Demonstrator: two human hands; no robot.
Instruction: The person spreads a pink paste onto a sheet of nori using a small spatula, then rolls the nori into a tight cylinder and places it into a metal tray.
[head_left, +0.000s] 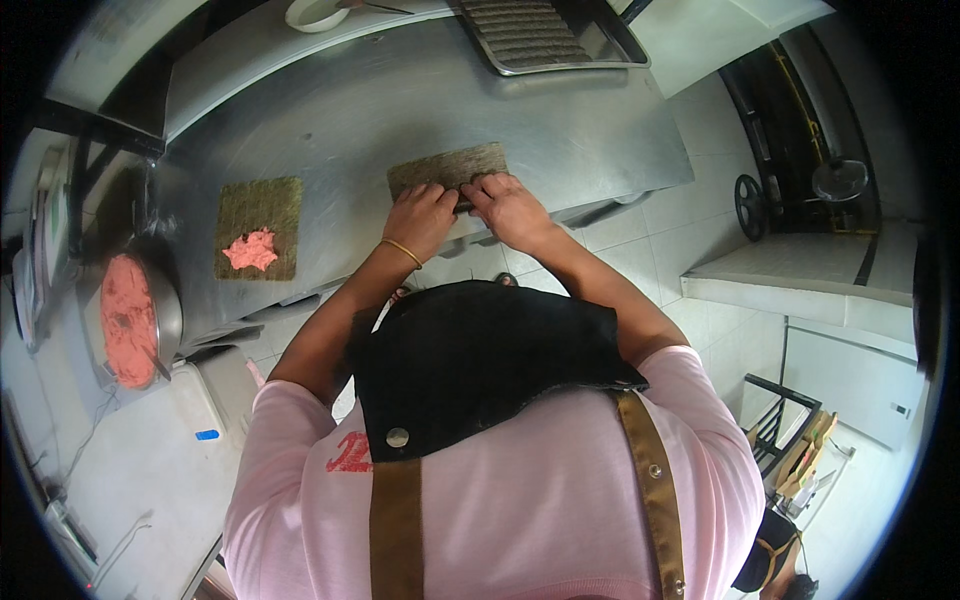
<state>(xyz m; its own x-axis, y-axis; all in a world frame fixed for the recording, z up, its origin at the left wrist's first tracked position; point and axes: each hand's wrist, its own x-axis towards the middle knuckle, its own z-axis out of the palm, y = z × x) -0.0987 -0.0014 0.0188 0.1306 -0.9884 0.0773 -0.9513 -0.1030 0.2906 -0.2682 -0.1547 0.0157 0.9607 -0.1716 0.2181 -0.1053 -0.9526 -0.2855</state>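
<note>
Both my left hand (422, 217) and my right hand (511, 208) grip the near edge of a dark nori seaweed sheet (448, 166), which is partly rolled under my fingers on the steel table. The fingertips of the two hands lie close together. What is inside the roll is hidden. To the left, a second nori sheet (259, 201) lies flat, with a lump of pink paste (252, 250) on its nearer half. Farther left, a metal bowl (171, 307) holds a mass of the same pink paste (129, 322), with a utensil stuck in it.
At the table's (345, 120) far side, a metal tray (510, 73) holds several dark rolls (532, 34) in a row. A white bowl (316, 15) stands on a ledge at the back. A lidded plastic container (202, 397) is near the bowl of paste. Part of another person shows at lower right.
</note>
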